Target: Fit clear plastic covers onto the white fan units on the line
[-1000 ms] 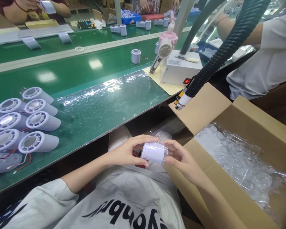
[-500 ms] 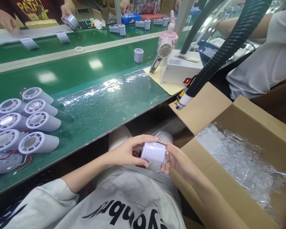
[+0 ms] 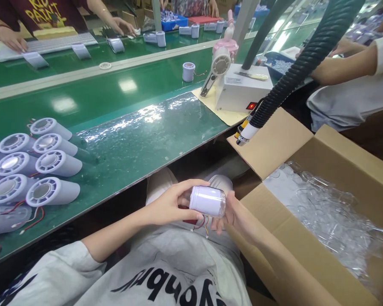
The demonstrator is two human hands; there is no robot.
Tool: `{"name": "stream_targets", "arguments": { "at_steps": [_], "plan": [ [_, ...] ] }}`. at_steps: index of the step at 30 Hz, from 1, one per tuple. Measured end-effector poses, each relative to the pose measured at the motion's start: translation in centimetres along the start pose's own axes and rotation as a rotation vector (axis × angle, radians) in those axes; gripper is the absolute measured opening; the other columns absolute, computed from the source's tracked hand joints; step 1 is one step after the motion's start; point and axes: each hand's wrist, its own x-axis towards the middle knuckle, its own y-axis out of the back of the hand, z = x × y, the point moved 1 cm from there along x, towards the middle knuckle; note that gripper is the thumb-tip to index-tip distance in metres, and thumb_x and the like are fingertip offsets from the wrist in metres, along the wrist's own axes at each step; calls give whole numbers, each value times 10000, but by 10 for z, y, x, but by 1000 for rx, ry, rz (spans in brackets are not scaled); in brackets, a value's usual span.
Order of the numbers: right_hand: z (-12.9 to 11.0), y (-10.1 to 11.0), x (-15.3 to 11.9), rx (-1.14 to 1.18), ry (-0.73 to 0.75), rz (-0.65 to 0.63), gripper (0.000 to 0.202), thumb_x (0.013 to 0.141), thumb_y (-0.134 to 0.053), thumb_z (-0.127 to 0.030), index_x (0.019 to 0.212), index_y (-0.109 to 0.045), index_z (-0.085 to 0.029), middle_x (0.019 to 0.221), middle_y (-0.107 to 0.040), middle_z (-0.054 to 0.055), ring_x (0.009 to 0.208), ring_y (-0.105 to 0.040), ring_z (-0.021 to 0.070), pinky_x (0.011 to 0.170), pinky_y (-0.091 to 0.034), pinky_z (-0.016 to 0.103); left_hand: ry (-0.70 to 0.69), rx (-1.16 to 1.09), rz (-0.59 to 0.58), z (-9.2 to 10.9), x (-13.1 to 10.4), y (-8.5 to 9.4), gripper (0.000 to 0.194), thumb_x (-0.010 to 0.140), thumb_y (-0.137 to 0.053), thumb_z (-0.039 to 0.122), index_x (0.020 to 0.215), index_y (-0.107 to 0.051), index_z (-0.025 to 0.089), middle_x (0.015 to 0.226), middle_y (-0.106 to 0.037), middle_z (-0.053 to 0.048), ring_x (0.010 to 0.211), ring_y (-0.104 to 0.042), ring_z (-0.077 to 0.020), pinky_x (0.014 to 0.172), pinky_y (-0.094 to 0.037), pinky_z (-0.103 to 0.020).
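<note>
Where the left grip (image 3: 167,206) curves, the lilac cylinder (image 3: 207,200) lies inside.

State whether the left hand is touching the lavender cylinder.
Touching. The head view shows the left hand holding the lavender cylinder, a finger along its upper edge and the thumb against its lower edge.

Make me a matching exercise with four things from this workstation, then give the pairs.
Things
1. Left hand
2. Cardboard box
3. White machine
4. Ribbed hose

Places, colours or states
A. Dark, with a silver-coloured tip
B. Gripping a lilac cylinder
C. On the bench, with a lit red switch
D. Open, with clear plastic pieces inside

Pairs: 1-B, 2-D, 3-C, 4-A
</note>
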Motion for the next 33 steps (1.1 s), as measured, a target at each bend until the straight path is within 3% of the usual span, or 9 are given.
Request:
{"name": "stream_targets", "arguments": {
  "at_steps": [2, 4, 5, 7, 11, 13, 20, 25, 33],
  "plan": [
    [0, 4, -4, -314, 379, 90, 620, 856, -621, -589, 1357, -435, -275, 1380, -510, 127, 1111, -621, 264, 869, -573, 392, 33, -99, -5, 0, -1, 0, 611, 750, -762, 246, 1300, -500, 283, 1196, -579, -69, 1024, -626, -200, 868, -540, -337],
    [-2, 7, -8, -639, 677, 107, 576, 869, -700, -305, 1376, -434, -367, 1519, -355, 51, 1322, -444, 277, 1070, -425, 469, 78, -157, -21, 1, -2, 0, 615, 773, -744, 260, 1326, -476, 284, 1165, -604, -72, 1004, -639, -204, 859, -544, -355],
    [-3, 8, -10, -743, 744, 90, 553, 876, -680, -205, 1356, -470, -380, 1513, -370, 32, 1343, -419, 273, 1095, -393, 474, 98, -159, -31, 1, -2, 1, 628, 780, -737, 270, 1345, -461, 285, 1156, -614, -76, 997, -646, -209, 857, -545, -368],
    [-5, 8, -11, -729, 700, 56, 523, 878, -659, -148, 1330, -518, -370, 1437, -476, 32, 1297, -477, 261, 1059, -445, 436, 93, -101, -45, 4, -2, 3, 684, 755, -759, 270, 1368, -457, 284, 1200, -609, -91, 1029, -641, -228, 882, -538, -384],
    [-8, 5, -12, -228, 351, 16, 511, 846, -728, -341, 1319, -535, -332, 1243, -632, 50, 1054, -650, 234, 821, -590, 318, -16, 31, -73, 10, -2, 5, 739, 691, -804, 200, 1361, -504, 289, 1388, -506, -98, 1200, -558, -258, 992, -486, -376],
    [-8, 3, -12, -109, 278, 6, 483, 834, -744, -355, 1284, -571, -353, 1200, -660, 23, 989, -673, 203, 787, -588, 279, 28, -27, -98, 7, -2, 5, 733, 737, -768, 193, 1394, -464, 309, 1384, -514, -94, 1181, -576, -242, 987, -489, -383],
    [-1, 6, -11, -120, 160, 21, 591, 706, -850, -379, 1252, -632, -320, 1030, -732, 18, 871, -683, 192, 711, -554, 246, 187, -218, -142, -11, -5, 4, 800, 768, -746, 216, 1457, -354, 330, 1104, -658, -60, 878, -657, -156, 815, -523, -313],
    [3, 6, -9, -42, 134, -6, 570, 752, -815, -372, 1279, -607, -304, 1156, -691, 45, 943, -666, 215, 767, -549, 295, 189, -150, -130, -7, -4, 7, 790, 748, -763, 241, 1440, -383, 270, 1060, -653, -73, 882, -641, -166, 806, -507, -316],
    [-1, -3, -10, -260, 167, 74, 498, 791, -780, -306, 1263, -625, -275, 1047, -713, 34, 807, -678, 195, 758, -575, 326, 171, -13, 66, -1, 3, -6, 391, 793, -664, 239, 1171, -577, 193, 900, -610, -23, 649, -549, -98, 582, -469, -216]
  ]
}}
